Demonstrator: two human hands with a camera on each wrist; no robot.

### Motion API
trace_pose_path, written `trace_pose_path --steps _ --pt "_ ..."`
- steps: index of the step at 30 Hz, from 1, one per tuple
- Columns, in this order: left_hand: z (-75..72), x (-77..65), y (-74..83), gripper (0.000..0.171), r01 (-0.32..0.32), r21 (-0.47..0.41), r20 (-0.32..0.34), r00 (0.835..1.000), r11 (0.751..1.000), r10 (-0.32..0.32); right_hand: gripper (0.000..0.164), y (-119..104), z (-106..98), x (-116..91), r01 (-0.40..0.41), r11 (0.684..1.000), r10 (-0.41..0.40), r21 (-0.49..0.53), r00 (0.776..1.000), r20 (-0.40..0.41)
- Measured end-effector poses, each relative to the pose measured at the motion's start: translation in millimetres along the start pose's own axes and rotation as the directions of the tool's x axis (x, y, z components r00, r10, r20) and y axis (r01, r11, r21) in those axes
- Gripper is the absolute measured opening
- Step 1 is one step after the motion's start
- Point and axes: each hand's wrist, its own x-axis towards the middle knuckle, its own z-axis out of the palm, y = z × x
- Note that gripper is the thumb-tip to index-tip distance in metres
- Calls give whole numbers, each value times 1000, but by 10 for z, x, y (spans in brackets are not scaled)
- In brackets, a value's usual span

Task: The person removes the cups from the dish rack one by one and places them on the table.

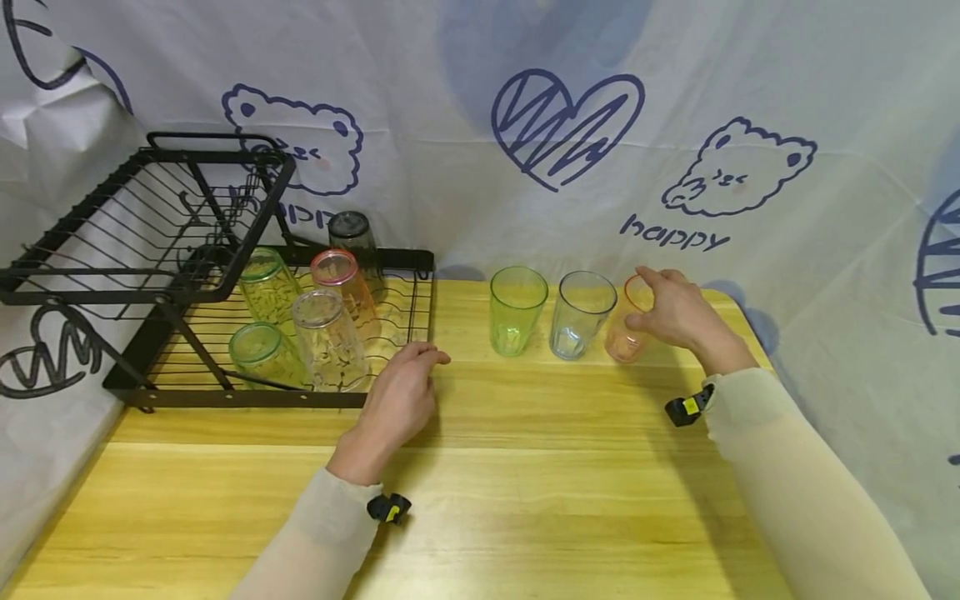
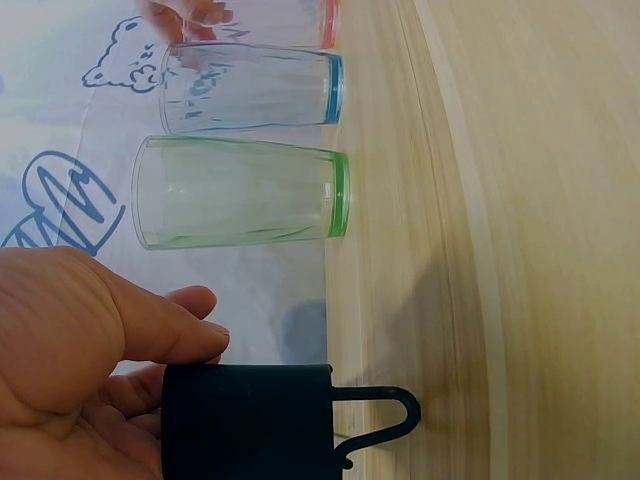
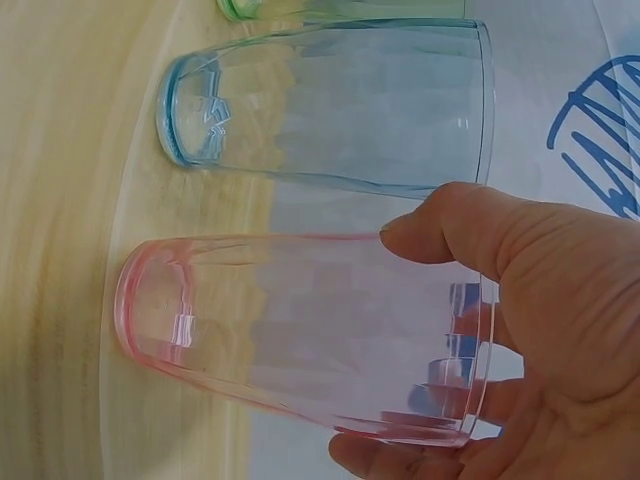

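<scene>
A pink glass (image 1: 624, 343) stands upright at the right end of a row on the table. My right hand (image 1: 678, 315) holds it near the rim, thumb on one side and fingers round the other, as the right wrist view shows. Left of it stand a clear bluish glass (image 1: 576, 321) and a green glass (image 1: 517, 312), both mouth up. My left hand (image 1: 397, 396) is at the front right corner of the black dish rack (image 1: 247, 399), fingers loosely bent. In the left wrist view, the rack's end (image 2: 250, 415) partly hides those fingers.
Several glasses stand upside down in the rack: green ones, a clear glass (image 1: 330, 342), a pink-orange glass (image 1: 348, 287) and a dark grey glass (image 1: 352, 237). A raised wire tier (image 1: 150, 208) overhangs the rack's left part. A white cloth (image 1: 450, 167) with drawings hangs behind the wooden table (image 1: 540, 500).
</scene>
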Motion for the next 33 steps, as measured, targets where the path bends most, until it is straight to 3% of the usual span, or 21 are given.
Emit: trace_pose_path --steps 20,33 --pt "-27 -6 -11 39 12 4 4 1000 1000 -12 90 -8 -15 48 -5 1000 5 27 1000 -8" --pt "-36 21 -9 43 33 -27 51 998 999 -32 92 27 -12 41 -8 1000 8 27 1000 3"
